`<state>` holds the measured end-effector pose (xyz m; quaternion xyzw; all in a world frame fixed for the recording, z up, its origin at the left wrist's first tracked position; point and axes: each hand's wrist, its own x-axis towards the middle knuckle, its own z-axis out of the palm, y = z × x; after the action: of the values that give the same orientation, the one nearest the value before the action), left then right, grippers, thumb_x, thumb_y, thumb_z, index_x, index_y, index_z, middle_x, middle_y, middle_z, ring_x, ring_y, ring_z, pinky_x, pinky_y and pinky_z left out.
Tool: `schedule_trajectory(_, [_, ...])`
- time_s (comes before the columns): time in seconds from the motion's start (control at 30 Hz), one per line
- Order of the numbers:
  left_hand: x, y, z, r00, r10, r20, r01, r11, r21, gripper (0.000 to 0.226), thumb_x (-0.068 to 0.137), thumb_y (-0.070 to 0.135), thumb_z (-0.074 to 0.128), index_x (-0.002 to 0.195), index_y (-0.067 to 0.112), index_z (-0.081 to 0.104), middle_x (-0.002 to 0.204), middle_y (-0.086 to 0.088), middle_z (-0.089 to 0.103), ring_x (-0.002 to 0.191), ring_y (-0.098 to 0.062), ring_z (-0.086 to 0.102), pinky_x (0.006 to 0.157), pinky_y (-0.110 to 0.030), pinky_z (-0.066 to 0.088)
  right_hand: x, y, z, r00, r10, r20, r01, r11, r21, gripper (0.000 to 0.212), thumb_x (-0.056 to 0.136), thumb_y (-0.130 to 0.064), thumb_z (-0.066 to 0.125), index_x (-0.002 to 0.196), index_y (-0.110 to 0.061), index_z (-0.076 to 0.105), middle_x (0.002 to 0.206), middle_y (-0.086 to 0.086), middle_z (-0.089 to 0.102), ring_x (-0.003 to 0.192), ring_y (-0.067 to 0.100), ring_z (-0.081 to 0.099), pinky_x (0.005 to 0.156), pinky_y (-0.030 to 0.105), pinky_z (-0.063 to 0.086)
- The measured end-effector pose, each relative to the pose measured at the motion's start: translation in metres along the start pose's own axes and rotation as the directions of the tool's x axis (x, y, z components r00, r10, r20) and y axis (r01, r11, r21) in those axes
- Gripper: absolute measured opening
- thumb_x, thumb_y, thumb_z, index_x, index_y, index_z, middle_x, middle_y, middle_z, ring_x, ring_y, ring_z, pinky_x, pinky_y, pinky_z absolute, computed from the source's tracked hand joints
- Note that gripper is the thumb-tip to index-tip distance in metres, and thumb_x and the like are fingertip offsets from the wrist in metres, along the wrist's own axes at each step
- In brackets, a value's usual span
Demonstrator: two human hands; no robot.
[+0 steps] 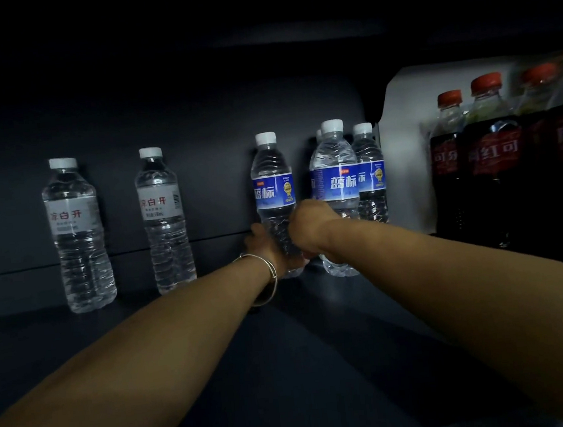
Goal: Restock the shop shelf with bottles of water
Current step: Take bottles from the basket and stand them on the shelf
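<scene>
You are lining the blue-label waters up by brand on the dark shelf (319,330), well apart from the white-label pair (77,233); your left hand (264,246) wraps low around one upright blue-label bottle (273,186); your right hand (309,228) grips the neighbouring bottle (337,180) below its label; the hands sit close together, probably closing the gap.

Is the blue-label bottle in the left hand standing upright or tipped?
Upright. The blue-label bottle has its white cap straight above its body, parallel to its neighbours, while the left hand grips its lower part.
</scene>
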<state>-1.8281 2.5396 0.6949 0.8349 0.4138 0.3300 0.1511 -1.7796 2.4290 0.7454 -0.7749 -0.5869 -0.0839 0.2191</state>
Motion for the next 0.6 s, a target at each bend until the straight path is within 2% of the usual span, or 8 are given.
schedule_trajectory(0.1, [0.004,0.005,0.002,0.997,0.047,0.061,-0.052,0.996,0.077,0.084,0.069,0.037,0.073,0.137,0.013,0.029,0.137,-0.011,0.041,0.128,-0.027,0.042,0.105,-0.033,0.038,0.003,0.003,0.001,1.000,-0.006,0.002,0.006,0.999,0.037,0.030,0.096,-0.010,0.044,0.122,0.002,0.054,0.128,0.017,0.055,0.120,0.028,0.052,0.095,0.029,0.041])
schedule_trajectory(0.17, [0.008,0.005,0.001,0.995,0.050,0.086,-0.055,0.997,0.055,0.068,0.073,0.027,0.069,0.131,0.010,0.037,0.128,-0.007,0.046,0.120,-0.023,0.048,0.101,-0.030,0.037,0.005,0.004,0.004,0.999,0.034,0.015,-0.035,0.998,0.057,0.030,0.096,-0.008,0.042,0.120,0.003,0.055,0.127,0.018,0.056,0.118,0.028,0.053,0.092,0.029,0.043])
schedule_trajectory(0.27, [0.015,0.000,0.006,0.998,-0.024,0.055,0.023,1.000,0.021,0.079,0.077,0.021,0.073,0.136,-0.002,0.025,0.132,-0.014,0.046,0.118,-0.026,0.050,0.089,-0.028,0.039,0.008,0.006,0.007,0.997,0.077,0.017,-0.079,0.989,0.125,0.027,0.094,-0.006,0.044,0.116,0.004,0.057,0.124,0.019,0.057,0.115,0.029,0.055,0.081,0.026,0.043])
schedule_trajectory(0.37, [0.016,0.001,0.013,0.999,-0.027,0.025,0.027,1.000,0.016,0.082,0.074,0.024,0.076,0.132,-0.001,0.024,0.129,-0.011,0.050,0.116,-0.025,0.054,0.077,-0.023,0.038,0.011,0.009,0.010,0.996,0.084,0.017,-0.086,0.980,0.179,0.031,0.096,-0.006,0.040,0.121,0.006,0.053,0.128,0.021,0.054,0.119,0.031,0.053,0.089,0.029,0.044])
schedule_trajectory(0.5, [0.015,0.005,0.015,0.999,-0.047,0.010,0.046,0.998,0.050,0.085,0.072,0.026,0.077,0.131,0.000,0.022,0.130,-0.014,0.050,0.116,-0.028,0.054,0.077,-0.026,0.039,0.010,0.011,0.011,0.990,0.144,-0.008,-0.134,0.938,0.320,0.031,0.097,-0.007,0.040,0.122,0.005,0.053,0.130,0.020,0.054,0.120,0.030,0.052,0.092,0.029,0.042])
schedule_trajectory(0.6, [0.017,0.006,0.015,0.998,-0.055,0.008,0.055,0.997,0.060,0.088,0.068,0.030,0.080,0.130,0.002,0.024,0.130,-0.015,0.049,0.117,-0.031,0.053,0.087,-0.033,0.044,0.009,0.013,0.015,0.992,0.123,0.000,-0.110,0.890,0.443,0.033,0.096,-0.005,0.038,0.124,0.008,0.051,0.130,0.025,0.051,0.121,0.036,0.050,0.098,0.038,0.042])
